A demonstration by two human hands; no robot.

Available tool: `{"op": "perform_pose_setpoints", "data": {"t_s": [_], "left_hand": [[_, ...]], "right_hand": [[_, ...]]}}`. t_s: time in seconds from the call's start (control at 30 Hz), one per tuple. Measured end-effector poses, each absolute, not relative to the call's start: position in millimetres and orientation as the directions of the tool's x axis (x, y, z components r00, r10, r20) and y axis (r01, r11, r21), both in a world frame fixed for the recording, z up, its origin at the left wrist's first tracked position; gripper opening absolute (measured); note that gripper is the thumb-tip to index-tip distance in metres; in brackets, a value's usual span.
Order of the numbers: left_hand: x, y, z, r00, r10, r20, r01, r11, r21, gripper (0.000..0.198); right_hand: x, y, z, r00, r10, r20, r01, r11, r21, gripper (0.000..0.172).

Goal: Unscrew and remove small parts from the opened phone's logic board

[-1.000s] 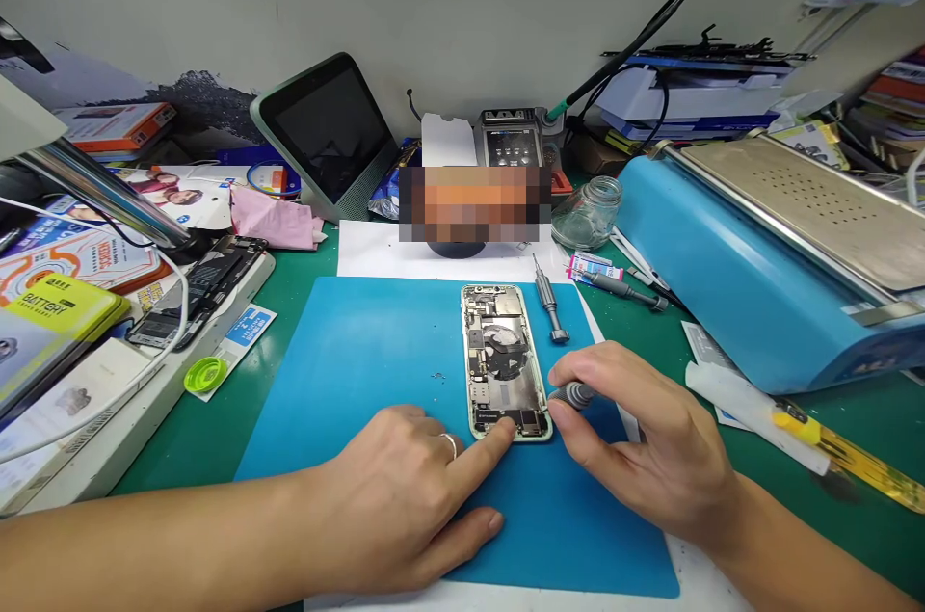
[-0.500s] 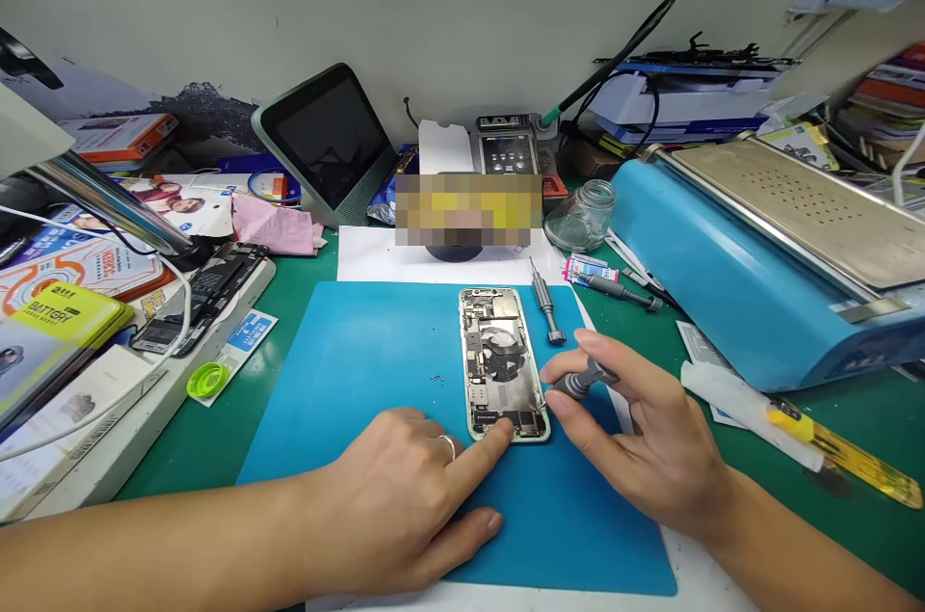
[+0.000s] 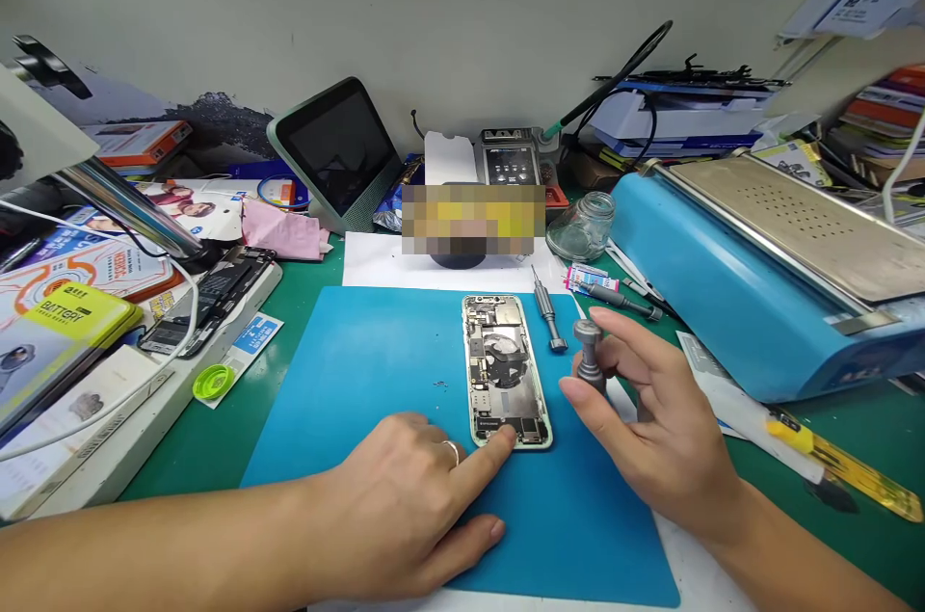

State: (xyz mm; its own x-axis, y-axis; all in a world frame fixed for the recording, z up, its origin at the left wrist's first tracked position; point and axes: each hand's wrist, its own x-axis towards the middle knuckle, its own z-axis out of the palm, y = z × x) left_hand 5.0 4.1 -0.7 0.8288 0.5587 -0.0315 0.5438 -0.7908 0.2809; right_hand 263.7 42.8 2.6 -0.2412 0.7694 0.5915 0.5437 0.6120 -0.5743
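An opened phone (image 3: pixel 502 366) with its insides showing lies on a blue mat (image 3: pixel 361 371). My left hand (image 3: pixel 411 496) rests on the mat, its index finger pressed on the phone's near end. My right hand (image 3: pixel 650 419) pinches a grey screwdriver (image 3: pixel 589 357) and holds it nearly upright, just right of the phone and clear of it. A second grey screwdriver (image 3: pixel 547 311) lies on the mat's far right edge, beyond my right hand.
A blue machine (image 3: pixel 758 275) with a metal top fills the right side. A glass jar (image 3: pixel 582 225), a small screen (image 3: pixel 339 149) and a controller box (image 3: pixel 510 159) stand at the back. Another phone (image 3: pixel 209 299) and boxes crowd the left. A yellow-handled tool (image 3: pixel 831 453) lies at right.
My right hand has lifted the screwdriver off the phone's lower right corner, swung it upright and moved it right and away. My left hand has stayed put.
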Motion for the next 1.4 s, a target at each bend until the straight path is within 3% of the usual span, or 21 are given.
{"op": "perform_pose_setpoints", "data": {"t_s": [0.23, 0.47, 0.83, 1.13, 1.4], "left_hand": [[4.6, 3.1, -2.9, 0.826, 0.564, -0.013, 0.547, -0.795, 0.261, 0.058], [2.2, 2.8, -5.3, 0.828, 0.559, 0.049, 0.526, -0.803, 0.279, 0.054], [3.5, 3.7, -3.2, 0.825, 0.560, 0.078, 0.522, -0.807, 0.274, 0.051], [1.7, 1.7, -3.6, 0.828, 0.556, 0.072, 0.518, -0.808, 0.280, 0.052], [2.9, 1.9, -3.7, 0.825, 0.561, 0.064, 0.525, -0.804, 0.279, 0.052]], "right_hand": [[262.8, 46.2, 8.8, -0.269, 0.806, 0.527, 0.598, 0.569, -0.565, 0.041], [261.4, 41.4, 2.1, -0.183, 0.835, 0.519, 0.365, 0.548, -0.752, 0.048], [256.1, 43.2, -2.4, -0.220, 0.773, 0.595, 0.211, 0.634, -0.744, 0.059], [256.6, 43.1, -0.5, -0.223, 0.766, 0.603, 0.244, 0.643, -0.726, 0.060], [260.7, 40.6, 1.7, -0.198, 0.806, 0.558, 0.450, 0.581, -0.678, 0.056]]}}
